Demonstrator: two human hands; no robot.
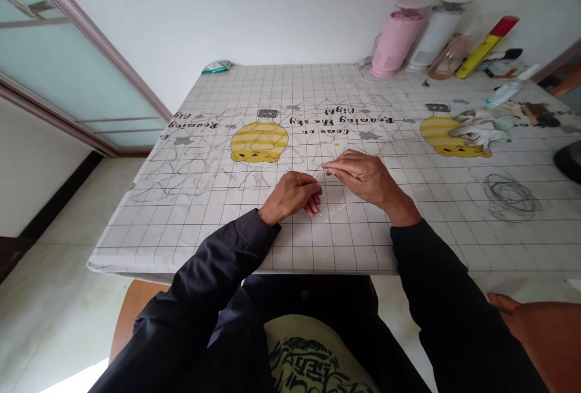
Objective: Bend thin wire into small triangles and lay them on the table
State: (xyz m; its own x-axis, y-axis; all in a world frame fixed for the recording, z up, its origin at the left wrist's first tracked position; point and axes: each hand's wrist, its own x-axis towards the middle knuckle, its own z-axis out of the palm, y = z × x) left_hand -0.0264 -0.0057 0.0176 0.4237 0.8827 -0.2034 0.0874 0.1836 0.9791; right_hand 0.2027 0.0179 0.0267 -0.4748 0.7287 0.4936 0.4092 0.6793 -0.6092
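My left hand (297, 194) is closed just above the table, thumb pressed against the fingers in a pinch on a thin clear line. A shiny loop of that thin line (336, 208) curves across the cloth below and between my hands. To its right, my right hand (363, 176) is also pinched, thumb against forefinger, pointing left. The line at its fingertips is too fine to follow fully. Long loose strands (181, 178) of dark thin line lie in wavy tangles over the left and middle of the cloth. A loose coil of line (511, 194) rests at the right.
A checked tablecloth (218, 229) with bear prints covers the table. Along the back right stand a pink cylinder (397, 42), a white cylinder (433, 39), a bottle (447, 57) and a yellow-red box (485, 48). A crumpled cloth (483, 126) lies nearer. A green packet (216, 66) sits back left.
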